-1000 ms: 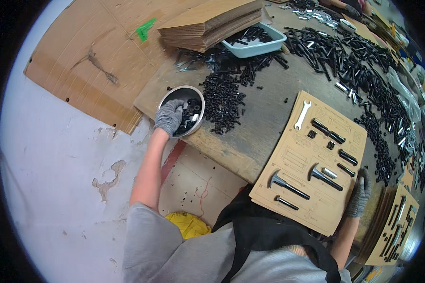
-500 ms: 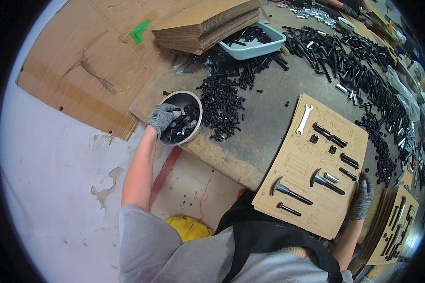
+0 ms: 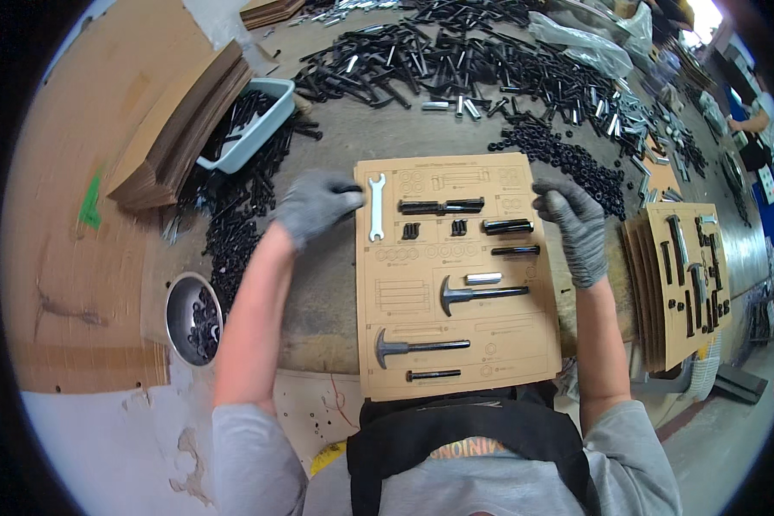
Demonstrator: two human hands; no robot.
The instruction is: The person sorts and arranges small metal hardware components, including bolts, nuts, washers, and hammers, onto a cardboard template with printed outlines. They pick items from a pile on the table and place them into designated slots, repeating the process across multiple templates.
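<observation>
Before me lies a brown cardboard sheet printed with part outlines. Along its left side is an open-ended wrench. Black bolts, small black screws, a silver tube and two black bolts with curved, hammer-like heads also lie on it. At the sheet's upper left edge is my left hand, grey-gloved, its fingertips pressed together beside the wrench. My right hand, gloved too, is curled at the upper right edge. Whatever either hand pinches is too small or hidden to tell.
A metal bowl with small dark parts stands at the table's left corner. Behind it are a light-blue tray of bolts and stacked cardboard. Loose black bolts cover the far table. A filled cardboard stack is at right.
My left hand has come out of the bowl and moved right to the sheet's left edge. My right hand has risen along the right edge. The view has turned rightward.
</observation>
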